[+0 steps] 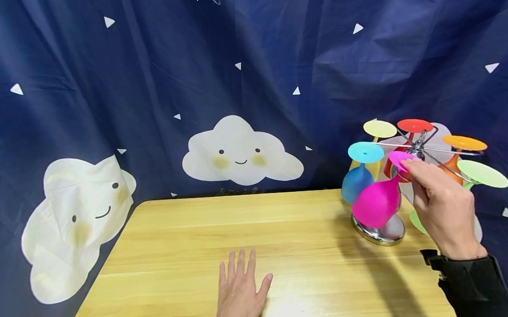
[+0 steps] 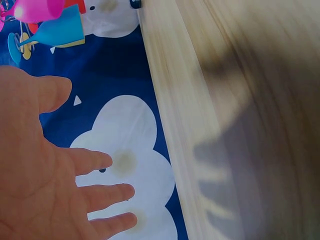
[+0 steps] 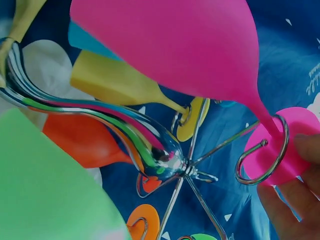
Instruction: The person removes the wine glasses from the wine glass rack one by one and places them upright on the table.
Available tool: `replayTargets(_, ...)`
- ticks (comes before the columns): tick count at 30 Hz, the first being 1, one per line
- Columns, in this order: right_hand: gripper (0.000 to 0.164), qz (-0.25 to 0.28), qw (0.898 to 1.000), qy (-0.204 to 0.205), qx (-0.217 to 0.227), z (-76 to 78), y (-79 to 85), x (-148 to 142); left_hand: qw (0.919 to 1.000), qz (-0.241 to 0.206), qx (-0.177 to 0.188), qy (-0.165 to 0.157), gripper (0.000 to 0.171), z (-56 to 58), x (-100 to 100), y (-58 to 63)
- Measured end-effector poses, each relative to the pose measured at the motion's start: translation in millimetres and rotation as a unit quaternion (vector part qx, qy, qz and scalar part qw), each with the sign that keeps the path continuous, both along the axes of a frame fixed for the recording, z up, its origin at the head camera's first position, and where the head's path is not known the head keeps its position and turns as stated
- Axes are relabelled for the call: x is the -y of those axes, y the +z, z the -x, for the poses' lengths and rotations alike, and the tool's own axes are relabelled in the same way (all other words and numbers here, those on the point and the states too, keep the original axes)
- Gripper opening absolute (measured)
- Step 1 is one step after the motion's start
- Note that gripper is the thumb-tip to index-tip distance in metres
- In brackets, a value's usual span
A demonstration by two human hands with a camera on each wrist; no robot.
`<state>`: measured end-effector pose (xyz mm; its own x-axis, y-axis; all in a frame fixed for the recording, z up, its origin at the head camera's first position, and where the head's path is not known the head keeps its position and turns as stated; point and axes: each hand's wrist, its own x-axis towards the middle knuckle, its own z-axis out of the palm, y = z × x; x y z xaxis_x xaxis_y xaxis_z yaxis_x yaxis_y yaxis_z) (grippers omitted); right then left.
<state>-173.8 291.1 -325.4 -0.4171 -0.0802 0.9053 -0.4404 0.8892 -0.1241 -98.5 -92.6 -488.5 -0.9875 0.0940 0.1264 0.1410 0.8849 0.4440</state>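
Observation:
My right hand [image 1: 448, 206] pinches the round foot of a pink wine glass [image 1: 376, 204], which hangs tilted with its bowl downward. In the right wrist view, the glass's stem passes through an open wire loop [image 3: 286, 150] of a chrome rack [image 1: 380, 237], and fingers and thumb lie on its pink foot [image 3: 280, 145]. Other coloured glasses hang upside down around the rack, among them a blue glass [image 1: 357, 182] beside the pink one. My left hand [image 1: 239, 293], palm down with fingers straight and spread, is over the table near its front and holds nothing.
A light wooden table [image 1: 223, 222] carries the rack at its right side. Yellow [image 1: 379, 129], red [image 1: 414, 125], orange [image 1: 464, 142] and light green [image 1: 483, 173] glass feet ring the rack's top. Behind hangs a dark blue curtain [image 1: 250, 91] with smiling clouds.

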Motion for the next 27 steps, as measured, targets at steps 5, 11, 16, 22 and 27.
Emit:
replayTargets(5,0.035,0.006,1.0,-0.016,0.017,8.0,7.9,-6.6,0.9999,-0.003,-0.012,-0.003,0.075,-3.1,-1.5,-3.0)
replayTargets(11,0.038,0.016,0.999,-0.026,0.039,9.6,10.9,-16.9,0.9999,-0.015,-0.007,-0.002,0.075,-4.5,-2.1,-4.9)
replayTargets(16,0.03,0.017,0.997,-0.051,0.048,6.1,9.0,-24.6,0.9998,-0.018,-0.003,0.002,0.075,-4.8,-2.3,-6.5)
replayTargets(22,0.027,0.01,0.996,-0.075,0.045,-4.1,5.4,-28.7,0.9998,-0.018,0.001,-0.001,0.074,-5.0,-2.6,-7.2)
replayTargets(27,0.028,0.02,0.996,-0.08,0.032,-19.9,2.6,-27.4,0.9996,-0.024,0.008,-0.008,0.074,-4.7,-3.0,-7.1)
